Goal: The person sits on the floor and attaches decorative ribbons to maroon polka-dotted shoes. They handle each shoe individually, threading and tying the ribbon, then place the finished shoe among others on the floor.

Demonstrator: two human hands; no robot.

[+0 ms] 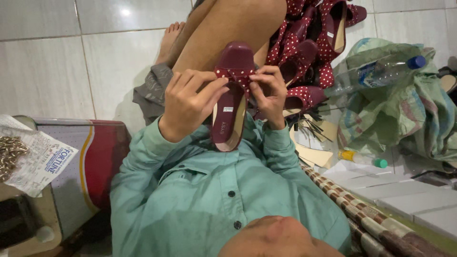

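— What are the hands doing?

— The left hand (188, 102) and right hand (270, 93) are both pinching narrowly on the polka-dot bow (234, 75) across a maroon slipper (231, 102), which is being held up over the lap, above the tiled floor (95, 57).

— Which step, would you say?

— Seemingly fixing the bow onto the strap; pressing it flat and centred is calling for fine fingertip pressure.

— Materials?

— Smooth, leather-like upper, cream insole, fabric bow. More dotted slippers (309, 52) are piling up beyond, beside a clear plastic bottle (381, 71) lying on a woven sack (404, 109).
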